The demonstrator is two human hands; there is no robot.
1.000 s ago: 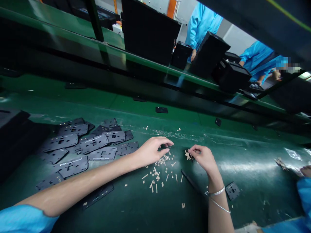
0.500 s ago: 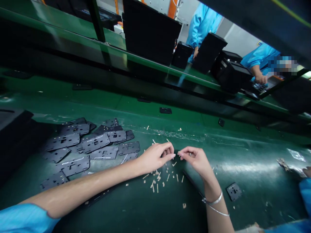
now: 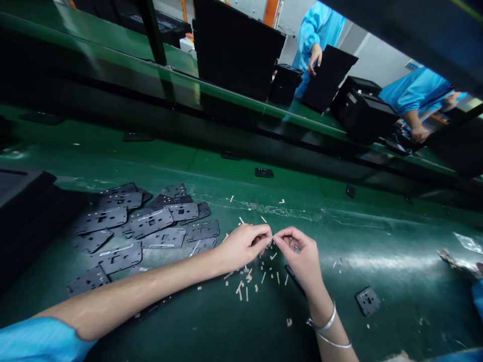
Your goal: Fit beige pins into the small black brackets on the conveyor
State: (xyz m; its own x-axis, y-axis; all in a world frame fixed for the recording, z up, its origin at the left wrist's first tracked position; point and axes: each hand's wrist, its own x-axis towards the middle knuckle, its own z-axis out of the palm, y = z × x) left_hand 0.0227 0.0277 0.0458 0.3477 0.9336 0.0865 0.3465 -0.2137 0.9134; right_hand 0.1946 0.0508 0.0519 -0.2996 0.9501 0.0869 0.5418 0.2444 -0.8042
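Observation:
My left hand (image 3: 243, 246) and my right hand (image 3: 300, 256) meet fingertip to fingertip above the green work surface (image 3: 211, 322). Both are pinched closed on something tiny that I cannot make out. Under and just in front of them lie several small tan strips (image 3: 245, 286), scattered loose. A thin dark tool (image 3: 294, 279) lies under my right wrist, which wears two silver bangles. Left of my left hand, several flat black perforated plates (image 3: 151, 223) are spread in a loose heap.
A single small black plate (image 3: 368, 300) lies to the right of my right forearm. A raised green conveyor (image 3: 181, 80) with black boxes (image 3: 362, 115) runs along the back. Two people in blue coats (image 3: 315, 30) work behind it. Clear plastic scraps (image 3: 462, 251) lie at the far right.
My right hand has moved left to meet my left hand, and the fingertips of both now touch. The people behind the conveyor have shifted; one now has a hand on a black box.

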